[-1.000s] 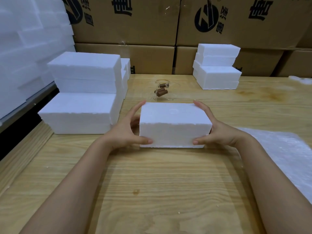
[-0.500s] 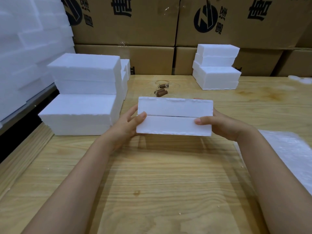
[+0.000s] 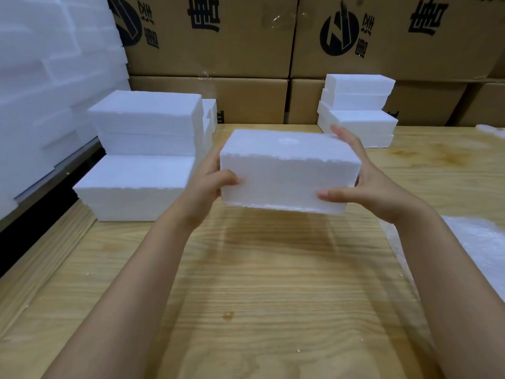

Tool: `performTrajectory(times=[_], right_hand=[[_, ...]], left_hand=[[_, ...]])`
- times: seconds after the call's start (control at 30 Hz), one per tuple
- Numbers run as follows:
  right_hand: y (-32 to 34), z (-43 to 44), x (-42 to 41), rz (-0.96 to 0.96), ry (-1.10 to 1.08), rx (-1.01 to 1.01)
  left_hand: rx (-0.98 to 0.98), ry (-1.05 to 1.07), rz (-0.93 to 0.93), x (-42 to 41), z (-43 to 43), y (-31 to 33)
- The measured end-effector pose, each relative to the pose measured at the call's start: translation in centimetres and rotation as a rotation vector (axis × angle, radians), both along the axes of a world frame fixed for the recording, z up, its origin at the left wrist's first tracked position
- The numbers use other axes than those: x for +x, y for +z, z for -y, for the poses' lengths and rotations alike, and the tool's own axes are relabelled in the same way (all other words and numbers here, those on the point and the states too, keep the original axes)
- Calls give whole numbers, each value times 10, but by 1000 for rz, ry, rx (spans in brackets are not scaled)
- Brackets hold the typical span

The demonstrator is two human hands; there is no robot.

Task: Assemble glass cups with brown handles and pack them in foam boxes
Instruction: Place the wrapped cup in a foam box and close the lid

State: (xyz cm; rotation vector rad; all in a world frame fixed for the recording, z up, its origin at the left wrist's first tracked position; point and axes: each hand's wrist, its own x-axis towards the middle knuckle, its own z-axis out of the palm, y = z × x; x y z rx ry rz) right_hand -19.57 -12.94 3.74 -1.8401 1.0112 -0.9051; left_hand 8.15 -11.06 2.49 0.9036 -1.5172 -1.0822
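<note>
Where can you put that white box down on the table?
Best spot: the bare wood of the table right under the foam box and nearer the person. There is also bare wood on the right, between the back foam stack and the plastic sheet. The left side is crowded with the big foam stack.

White closed foam box (image 3: 287, 173) held level above table.
</note>
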Motion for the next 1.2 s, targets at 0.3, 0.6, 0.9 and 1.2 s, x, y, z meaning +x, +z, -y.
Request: performTrajectory(times=[0.3,0.6,0.9,1.2], right_hand=[[7,4,112,227,113,-45],[2,8,219,268,200,80],[-1,14,245,323,44,118],[-4,12,261,280,19,142]], left_hand=[[-233,586,-106,56,-6,41],[-317,1170,-106,152,2,-2],[-151,1289,2,150,8,-6],[-73,1196,-96,156,10,-6]])
